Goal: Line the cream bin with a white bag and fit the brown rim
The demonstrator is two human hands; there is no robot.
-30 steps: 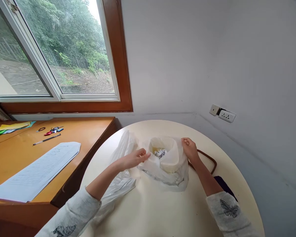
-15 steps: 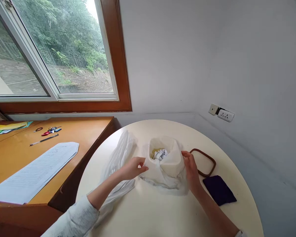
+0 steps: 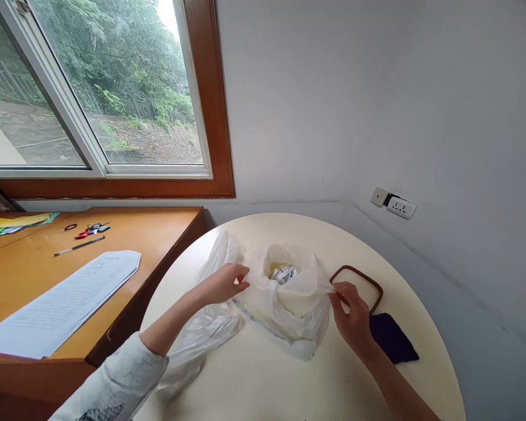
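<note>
A small bin [image 3: 269, 257] stands on the round table, wrapped in a thin whitish plastic bag [image 3: 289, 327] that hides most of it. Crumpled paper [image 3: 283, 274] lies inside its opening. On the left side, my left hand [image 3: 223, 285] pinches the edge of this bag between thumb and fingers. My right hand [image 3: 354, 316] grips the opposite edge and holds it stretched out to the right of the bin. Beyond the right hand lie a brown rounded frame [image 3: 379, 292] and a folded dark purple cloth [image 3: 393, 339].
Another translucent plastic bag [image 3: 210, 333] is spread on the left of the cream round table [image 3: 289, 392], partly under my left forearm. A wooden desk [image 3: 158, 228] adjoins, with paper sheets [image 3: 70, 304], a pen [image 3: 79, 246] and keys [image 3: 92, 230]. Walls stand behind and right.
Both hands have moved outward from the bin, drawing the bag's edges away from its rim. The left hand is farther left and slightly higher; the right hand is farther right and lower.
</note>
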